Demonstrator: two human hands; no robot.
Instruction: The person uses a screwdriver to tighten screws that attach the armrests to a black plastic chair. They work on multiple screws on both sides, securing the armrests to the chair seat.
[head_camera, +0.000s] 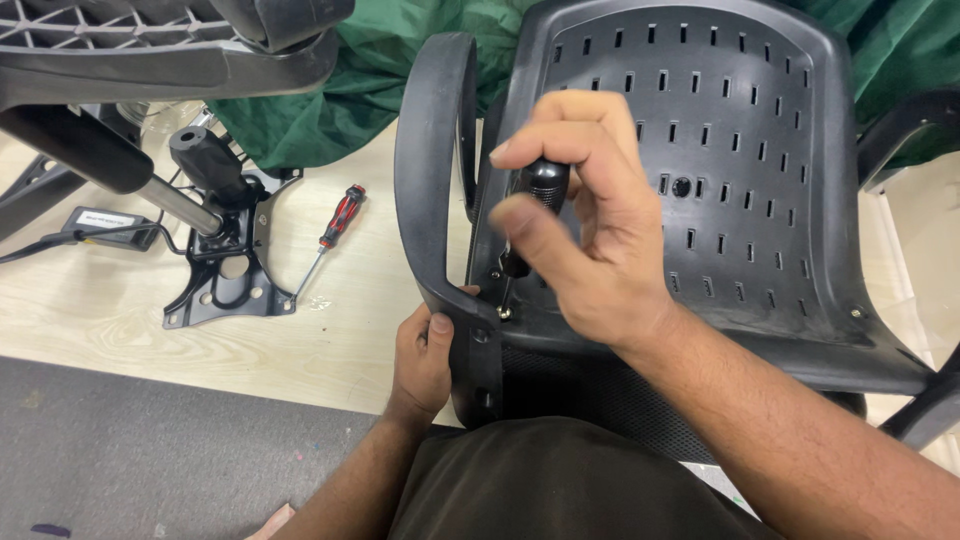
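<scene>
while the far left shows only another chair's base (150, 50) up top, a black metal plate w/ gas cylinder (215, 235) lies on the pale wood floor (100, 310), and just right of it a spare screwdriver (335, 235) w/ red-black grip, apart from both hands. grey mat (120, 450) covers the near-left floor, green cloth (330, 90) bunched behind.

next right: left hand (420, 360) comes up from below, wrist bent back, thumb on top, fingers wrapped shut on the lower end of the armrest (432, 170), a black plastic loop standing upright against the seat's left edge. looks stiff, smooth, fairly light; prob best held low near its bracket where it is now, since the curved top would twist.

centre: right hand (580, 230) reaches in from lower right, forearm slanting up-left, wrist cocked, fingers pinched tight round the black handle of a screwdriver (540, 195). shaft points down to a small screw (503, 312) at the bracket, tip seems on it but partly hidden. handle looks hard, a bit slick, so a fingertip grip near the top suits spinning.

right: seat (700, 150), black slotted plastic shell, underside up, resting against the person's lap; rigid, bulky, awkward more than heavy by the look. another chair's arm (900, 130) at far right.
</scene>
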